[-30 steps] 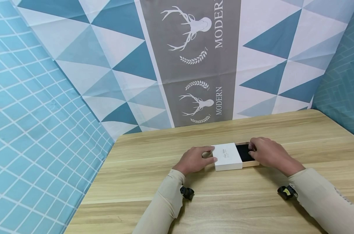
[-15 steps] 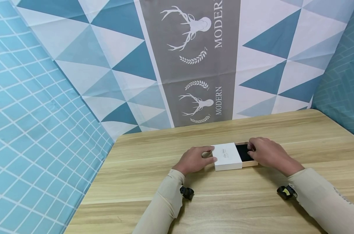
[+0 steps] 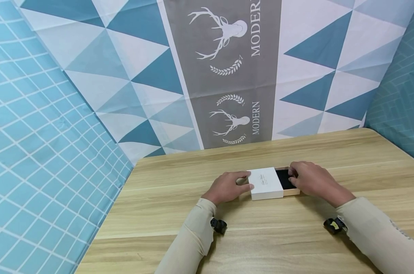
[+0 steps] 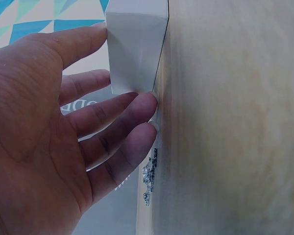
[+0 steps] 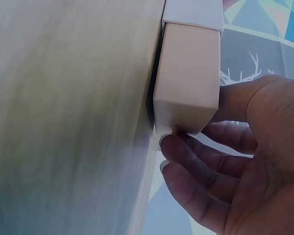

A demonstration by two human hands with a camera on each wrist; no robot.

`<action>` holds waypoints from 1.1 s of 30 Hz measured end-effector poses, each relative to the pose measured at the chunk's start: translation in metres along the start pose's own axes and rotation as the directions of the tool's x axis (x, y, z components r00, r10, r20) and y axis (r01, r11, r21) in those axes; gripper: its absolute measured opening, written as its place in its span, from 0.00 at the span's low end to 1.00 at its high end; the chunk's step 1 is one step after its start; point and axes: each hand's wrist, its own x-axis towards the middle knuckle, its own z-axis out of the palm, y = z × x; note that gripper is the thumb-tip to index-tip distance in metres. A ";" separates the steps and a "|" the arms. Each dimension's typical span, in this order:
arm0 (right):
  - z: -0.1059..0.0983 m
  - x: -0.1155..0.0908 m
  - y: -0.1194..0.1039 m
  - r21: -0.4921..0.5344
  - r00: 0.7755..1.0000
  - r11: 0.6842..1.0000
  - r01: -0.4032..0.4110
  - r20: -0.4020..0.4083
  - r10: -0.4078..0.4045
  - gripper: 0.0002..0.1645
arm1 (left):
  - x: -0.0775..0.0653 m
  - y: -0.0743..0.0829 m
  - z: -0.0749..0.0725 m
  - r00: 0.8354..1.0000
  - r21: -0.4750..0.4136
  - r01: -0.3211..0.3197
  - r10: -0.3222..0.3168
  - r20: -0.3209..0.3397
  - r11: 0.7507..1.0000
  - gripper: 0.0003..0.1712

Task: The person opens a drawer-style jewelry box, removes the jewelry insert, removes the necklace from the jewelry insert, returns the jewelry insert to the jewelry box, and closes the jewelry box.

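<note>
A small white box sleeve (image 3: 266, 182) with printed lettering lies on the table, its drawer (image 3: 291, 192) partly out on the right. The drawer has peach outer walls, and its inside is black. My left hand (image 3: 226, 186) holds the sleeve's left end, thumb and forefinger at the edge. In the left wrist view the other fingers curve beside the sleeve's end (image 4: 137, 54). My right hand (image 3: 311, 179) grips the drawer's right end, with the thumb and a fingertip over the black interior. The right wrist view has curled fingers (image 5: 186, 181) by the drawer's end wall (image 5: 183, 115).
The wood-grain table (image 3: 254, 236) extends around the box. Behind it hangs a patterned cloth (image 3: 227, 95) with triangles and deer heads. A blue tiled-pattern cloth (image 3: 49, 144) borders the left side. Black wrist devices (image 3: 218, 226) sit on both beige sleeves.
My right hand has moved slightly left, and the drawer has slid a little further into the white sleeve. The left hand and the sleeve have stayed put.
</note>
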 end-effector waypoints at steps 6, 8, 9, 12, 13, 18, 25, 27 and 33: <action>0.000 0.000 0.000 -0.003 1.000 1.000 0.007 -0.004 -0.007 0.04 | 0.000 0.000 0.000 1.000 -0.010 0.004 -0.004 0.000 1.000 0.29; 0.000 0.000 0.000 -0.004 1.000 1.000 0.007 -0.005 -0.007 0.04 | 0.000 0.000 0.001 1.000 -0.011 0.001 -0.001 0.000 1.000 0.29; 0.000 0.000 0.000 -0.004 1.000 1.000 0.006 -0.004 -0.006 0.04 | 0.000 0.000 0.001 1.000 -0.011 0.000 0.000 0.000 1.000 0.29; 0.000 0.000 -0.001 -0.003 1.000 1.000 0.006 -0.004 -0.006 0.04 | 0.001 0.000 0.001 1.000 -0.009 -0.002 0.002 -0.001 1.000 0.30; 0.000 0.000 -0.001 -0.002 1.000 1.000 0.006 -0.004 -0.006 0.04 | 0.001 0.000 0.001 1.000 -0.008 -0.002 0.002 -0.001 1.000 0.30; 0.001 0.000 -0.002 0.000 1.000 1.000 0.012 0.001 -0.012 0.05 | 0.001 -0.001 0.000 1.000 -0.007 -0.001 0.001 0.000 1.000 0.30; 0.002 0.000 -0.003 0.005 1.000 1.000 0.022 -0.003 -0.022 0.04 | 0.000 -0.001 0.000 1.000 -0.012 -0.004 0.004 0.000 1.000 0.30; 0.002 0.000 -0.004 0.006 1.000 1.000 0.023 -0.005 -0.023 0.04 | 0.000 -0.001 0.000 1.000 -0.012 -0.005 0.005 0.000 1.000 0.30; 0.002 0.000 -0.005 0.020 0.999 0.999 0.041 -0.010 -0.041 0.05 | 0.000 -0.001 0.000 1.000 -0.012 -0.008 0.008 0.002 1.000 0.30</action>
